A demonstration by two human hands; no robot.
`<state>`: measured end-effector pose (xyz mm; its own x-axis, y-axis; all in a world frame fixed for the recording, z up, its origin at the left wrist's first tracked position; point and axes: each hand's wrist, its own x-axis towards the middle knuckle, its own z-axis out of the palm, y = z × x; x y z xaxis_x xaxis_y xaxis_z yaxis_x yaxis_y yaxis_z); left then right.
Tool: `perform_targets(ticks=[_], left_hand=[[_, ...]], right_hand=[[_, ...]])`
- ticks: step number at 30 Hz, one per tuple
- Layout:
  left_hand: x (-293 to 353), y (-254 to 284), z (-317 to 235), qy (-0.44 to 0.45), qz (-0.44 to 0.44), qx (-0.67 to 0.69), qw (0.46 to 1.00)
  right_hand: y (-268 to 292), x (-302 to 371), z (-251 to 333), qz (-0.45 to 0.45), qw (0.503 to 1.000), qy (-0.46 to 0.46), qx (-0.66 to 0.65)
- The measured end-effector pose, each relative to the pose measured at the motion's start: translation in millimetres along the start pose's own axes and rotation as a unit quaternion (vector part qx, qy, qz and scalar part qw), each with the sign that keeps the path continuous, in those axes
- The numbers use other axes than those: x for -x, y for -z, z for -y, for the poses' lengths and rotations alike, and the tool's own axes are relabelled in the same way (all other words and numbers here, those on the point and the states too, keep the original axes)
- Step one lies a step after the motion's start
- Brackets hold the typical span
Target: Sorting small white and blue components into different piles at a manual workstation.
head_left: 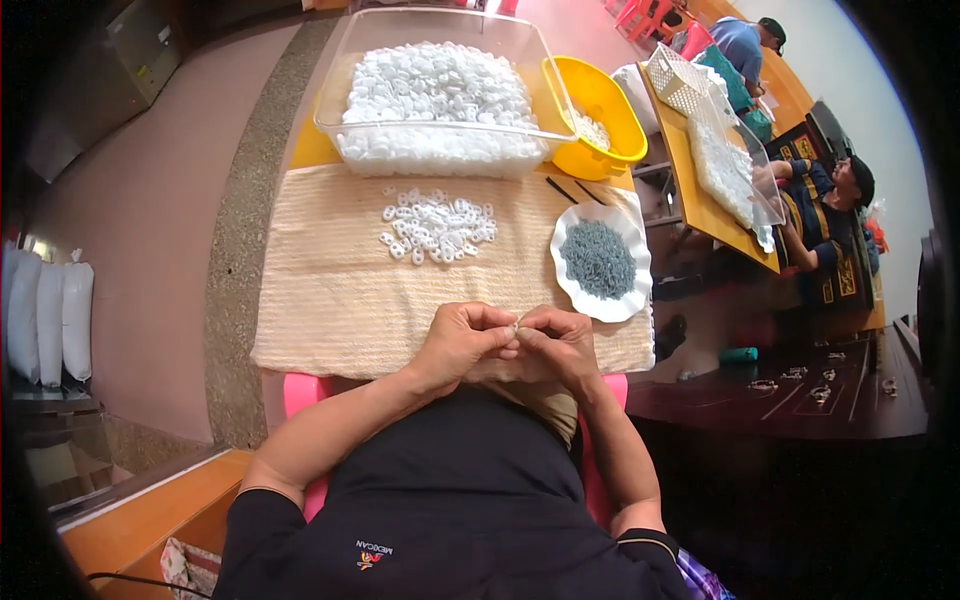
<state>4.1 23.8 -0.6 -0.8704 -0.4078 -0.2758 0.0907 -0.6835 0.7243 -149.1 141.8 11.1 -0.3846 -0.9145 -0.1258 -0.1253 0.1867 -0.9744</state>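
My left hand [460, 342] and my right hand [562, 345] meet fingertip to fingertip over the near edge of a beige towel [320, 290]. Both are closed in a pinch. Whatever lies between the fingertips is too small and covered to name. Beyond them, a loose pile of small white plastic pieces with holes [440, 228] is spread on the towel. To the right of the pile stands a white wavy-rimmed dish [634, 285], which holds many tiny grey-blue parts [598, 258]. Two thin black sticks [562, 190] rest just past the dish.
A large clear tub [335, 110] heaped with white pieces stands at the table's far side, beside a yellow basin [628, 130] with more pieces. On the right, a person [825, 205] sits at another table [690, 165]. White sacks [76, 320] stand far left.
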Motion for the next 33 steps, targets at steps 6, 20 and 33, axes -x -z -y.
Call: perform_targets(ticks=[6, 20, 33], left_hand=[[1.2, -2.0, -4.8, 0.004, -0.004, 0.003, 1.000], [5.3, -5.8, -21.9, -0.040, -0.025, 0.094, 0.995], [6.9, -4.2, -25.0, -0.060, -0.026, 0.103, 0.993]], right_hand=[[-4.4, -0.2, 7.2, -0.009, 0.999, -0.019, -0.027], [-11.9, -53.1, 27.0, -0.065, 0.992, 0.092, 0.059], [-27.6, -108.4, 32.3, -0.031, 0.867, 0.187, 0.461]])
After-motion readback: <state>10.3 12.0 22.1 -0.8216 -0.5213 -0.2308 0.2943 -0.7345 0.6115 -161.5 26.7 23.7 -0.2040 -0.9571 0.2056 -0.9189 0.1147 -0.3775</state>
